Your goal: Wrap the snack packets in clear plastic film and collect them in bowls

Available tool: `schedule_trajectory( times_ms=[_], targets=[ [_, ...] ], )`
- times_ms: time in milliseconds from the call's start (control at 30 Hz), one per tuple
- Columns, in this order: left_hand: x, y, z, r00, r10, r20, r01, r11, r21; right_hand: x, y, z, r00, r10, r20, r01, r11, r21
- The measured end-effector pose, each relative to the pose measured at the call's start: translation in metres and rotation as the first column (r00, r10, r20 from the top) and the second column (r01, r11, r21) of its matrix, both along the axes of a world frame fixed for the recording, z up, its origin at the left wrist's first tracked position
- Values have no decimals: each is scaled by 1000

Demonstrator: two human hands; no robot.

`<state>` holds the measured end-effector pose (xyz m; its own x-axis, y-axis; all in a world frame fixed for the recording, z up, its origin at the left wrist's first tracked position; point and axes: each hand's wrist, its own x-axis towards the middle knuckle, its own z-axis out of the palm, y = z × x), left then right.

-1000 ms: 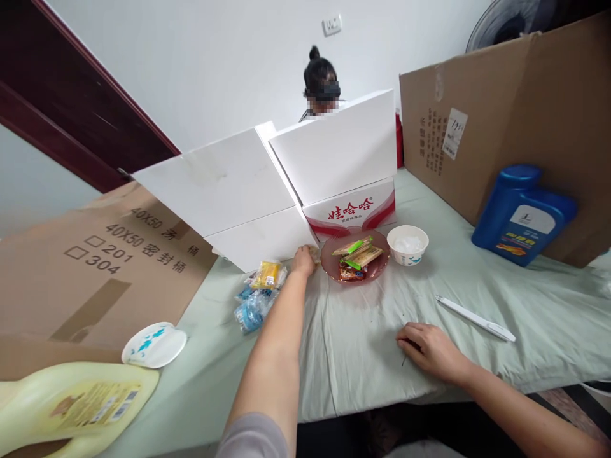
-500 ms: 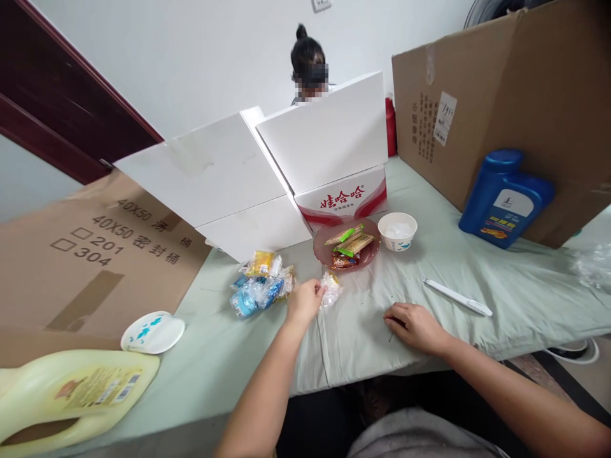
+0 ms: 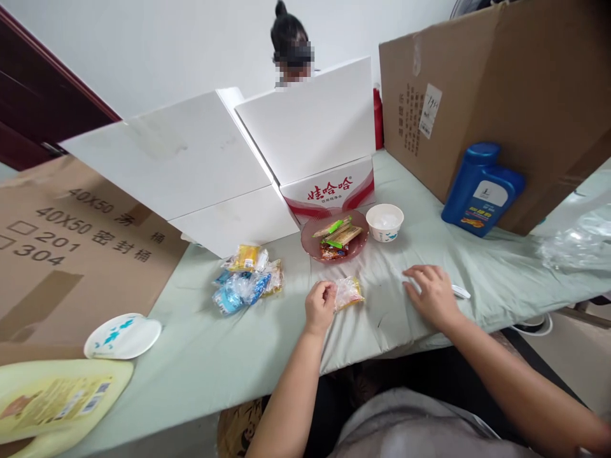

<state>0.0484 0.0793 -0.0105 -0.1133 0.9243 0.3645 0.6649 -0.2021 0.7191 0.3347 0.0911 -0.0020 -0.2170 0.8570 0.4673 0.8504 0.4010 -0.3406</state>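
My left hand (image 3: 319,308) pinches the edge of a clear-wrapped packet (image 3: 349,294) with yellow on it, low over the green cloth. My right hand (image 3: 433,296), palm down with fingers apart, lies over a white utility knife (image 3: 461,292). The hand covers the knife's middle; whether the fingers touch it, I cannot tell. Beyond the packet, a reddish clear plate (image 3: 310,249) bears several snack packets (image 3: 340,234), some with green clips. To its right sits a white paper bowl (image 3: 384,224) with clear pieces inside. Left of my left hand is a pile of wrapped packets (image 3: 245,280).
White boxes (image 3: 305,133) form a wall behind the plate, with a person (image 3: 289,38) beyond. Cardboard boxes stand left (image 3: 86,254) and right (image 3: 458,95). A blue bottle (image 3: 482,191), a yellow jug (image 3: 62,401), a tipped paper bowl (image 3: 123,336) and clear plastic (image 3: 577,238) lie around.
My left hand has moved right, away from the pile, with the wrapped packet. My right hand has shifted right, from the bare cloth to over the utility knife, and its fingers have spread.
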Motion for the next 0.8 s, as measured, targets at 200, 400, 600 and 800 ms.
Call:
schedule_trajectory(
  times_ms=[200, 400, 600, 800],
  targets=[
    [-12, 2, 7, 954, -291, 69, 291, 957, 3, 18, 20, -3, 967, -136, 215, 171, 973, -152],
    [-18, -1, 9, 929, -327, 174, 348, 932, -105, -60, -6, 27, 959, 280, 39, -273, 952, -139],
    [-20, -4, 5, 931, -310, 190, 340, 929, -148, -96, -5, 43, 849, 471, 239, -429, 879, -208],
    [-19, -1, 3, 963, -236, 129, 254, 956, -145, -28, 19, 20, 947, 217, 238, -149, 950, -274]
  ],
)
